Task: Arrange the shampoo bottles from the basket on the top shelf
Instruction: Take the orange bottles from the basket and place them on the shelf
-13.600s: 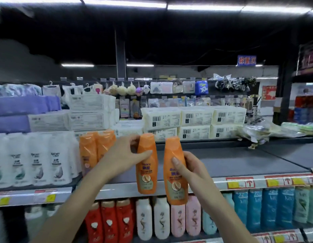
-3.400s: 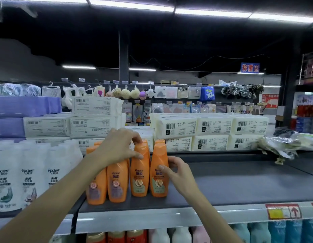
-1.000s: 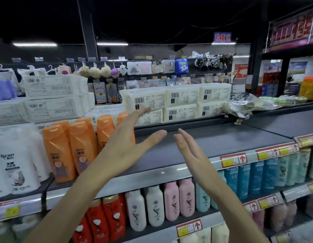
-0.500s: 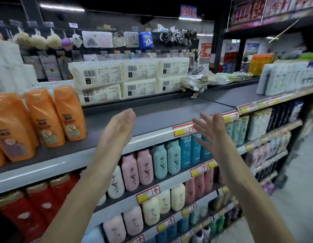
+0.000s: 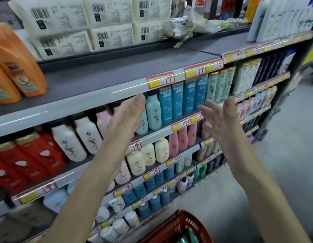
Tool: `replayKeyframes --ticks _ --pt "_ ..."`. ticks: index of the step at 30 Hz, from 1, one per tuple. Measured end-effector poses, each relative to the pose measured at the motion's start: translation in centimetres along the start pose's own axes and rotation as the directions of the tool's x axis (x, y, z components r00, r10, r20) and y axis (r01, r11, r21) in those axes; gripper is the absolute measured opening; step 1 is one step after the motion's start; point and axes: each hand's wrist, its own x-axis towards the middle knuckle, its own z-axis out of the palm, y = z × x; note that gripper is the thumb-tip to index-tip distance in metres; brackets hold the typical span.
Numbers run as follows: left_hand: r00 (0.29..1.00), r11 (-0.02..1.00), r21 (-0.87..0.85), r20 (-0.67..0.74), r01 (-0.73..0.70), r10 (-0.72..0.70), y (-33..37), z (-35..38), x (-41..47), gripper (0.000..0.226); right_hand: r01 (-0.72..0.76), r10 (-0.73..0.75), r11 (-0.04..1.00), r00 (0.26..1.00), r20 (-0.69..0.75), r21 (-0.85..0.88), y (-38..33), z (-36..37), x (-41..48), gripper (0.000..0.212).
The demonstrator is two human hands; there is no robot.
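Note:
Orange shampoo bottles (image 5: 15, 67) stand upright at the left end of the grey top shelf (image 5: 103, 76). My left hand (image 5: 127, 116) and my right hand (image 5: 219, 120) hang in the air in front of the lower shelves, fingers straight and spread, holding nothing. A red basket (image 5: 178, 227) sits at the bottom edge of the view, below my hands, with green-topped bottles (image 5: 187, 237) partly visible inside it.
White wrapped packs (image 5: 92, 23) are stacked behind the top shelf, with crumpled plastic (image 5: 185, 27) to their right. White bottles (image 5: 282, 18) fill the shelf's far right. Lower shelves hold red, white, pink and blue bottles. Grey floor (image 5: 284, 155) lies to the right.
The view has tilted down and right, bringing the red basket into sight. Both empty hands have dropped from the top shelf's level to in front of the lower shelves.

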Motion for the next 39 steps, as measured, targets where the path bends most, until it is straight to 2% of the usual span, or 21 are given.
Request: replayKeyframes --ticks 2,3,4,6,7,9,11,12,14,16,18,22,25,28,31,34,37,39 --pt "0.999 0.999 0.007 0.001 0.038 -0.038 -1.5 1.0 -0.6 0.079 -0.005 0.002 0.999 0.996 0.087 0.034 1.7 -1.6 0.4 0.076" --pt "0.998 0.998 -0.004 -0.006 0.069 -0.069 -2.5 1.6 -1.0 0.079 -0.016 0.008 0.998 0.994 0.113 0.066 2.8 -2.3 0.5 0.060" --pt "0.996 0.995 -0.017 -0.012 0.093 -0.093 -3.4 1.9 -1.6 0.079 -0.050 0.039 0.995 0.991 0.125 0.088 4.1 -2.8 0.5 0.056" --pt "0.988 0.988 -0.034 -0.033 0.151 -0.152 -5.4 2.8 -2.1 0.070 -0.130 0.128 0.991 0.990 0.060 0.043 7.5 -2.8 1.2 0.061" --pt "0.976 0.976 -0.040 -0.041 0.213 -0.214 -6.5 3.4 -2.4 0.061 -0.153 0.153 0.988 0.988 0.006 0.034 9.3 -2.4 0.8 0.071" --pt "0.932 0.935 -0.064 -0.075 0.349 -0.354 -8.9 4.2 -2.6 0.044 -0.171 0.172 0.984 0.985 -0.009 0.058 12.4 -2.3 -0.2 0.088" --pt "0.881 0.887 -0.095 -0.108 0.452 -0.461 -11.2 4.6 -3.0 0.038 -0.214 0.216 0.974 0.976 -0.016 0.078 15.1 -2.0 -0.6 0.081" --pt "0.878 0.883 -0.076 -0.100 0.463 -0.468 -12.4 4.6 -3.0 0.034 -0.229 0.230 0.971 0.973 -0.004 0.073 16.2 -2.0 -0.8 0.076" --pt "0.869 0.870 -0.065 -0.061 0.488 -0.492 -15.0 3.7 -4.3 0.034 -0.271 0.270 0.961 0.962 0.025 0.047 18.6 -1.6 -1.5 0.078" --pt "0.818 0.823 -0.012 -0.096 0.568 -0.567 -17.3 3.4 -5.2 0.039 -0.287 0.287 0.958 0.957 0.038 0.000 20.5 -0.9 -2.6 0.095" --pt "0.856 0.857 -0.001 -0.042 0.515 -0.514 -19.9 2.4 -7.4 0.059 -0.305 0.305 0.952 0.952 0.022 -0.004 22.9 -0.2 -3.2 0.110" --pt "0.852 0.852 0.000 -0.013 0.523 -0.523 -24.9 0.2 -10.3 0.054 -0.311 0.312 0.949 0.950 0.021 -0.049 27.9 1.3 -4.6 0.101" --pt "0.822 0.822 0.025 -0.014 0.569 -0.569 -29.1 -0.6 -11.2 0.048 -0.311 0.309 0.946 0.951 -0.026 -0.092 32.0 2.4 -5.7 0.089" --pt "0.781 0.780 0.048 -0.015 0.624 -0.624 -32.9 -1.4 -12.9 0.037 -0.385 0.381 0.921 0.923 -0.058 -0.067 36.0 3.8 -6.1 0.081" --pt "0.742 0.741 0.057 -0.006 0.669 -0.670 -37.8 -1.9 -14.4 0.058 -0.448 0.445 0.893 0.894 -0.055 -0.046 40.8 5.3 -6.6 0.077" --pt "0.685 0.683 0.058 -0.007 0.728 -0.729 -42.7 -1.7 -16.1 0.063 -0.486 0.483 0.873 0.873 -0.065 -0.038 45.7 6.3 -7.4 0.075" --pt "0.630 0.628 0.060 -0.027 0.776 -0.776 -47.7 -0.9 -17.6 0.077 -0.537 0.534 0.843 0.843 -0.068 -0.034 50.6 6.8 -8.0 0.075" --pt "0.607 0.602 0.093 -0.035 0.793 -0.794 -51.0 -0.3 -18.6 0.072 -0.557 0.555 0.830 0.830 -0.056 -0.031 53.7 7.0 -8.4 0.066"
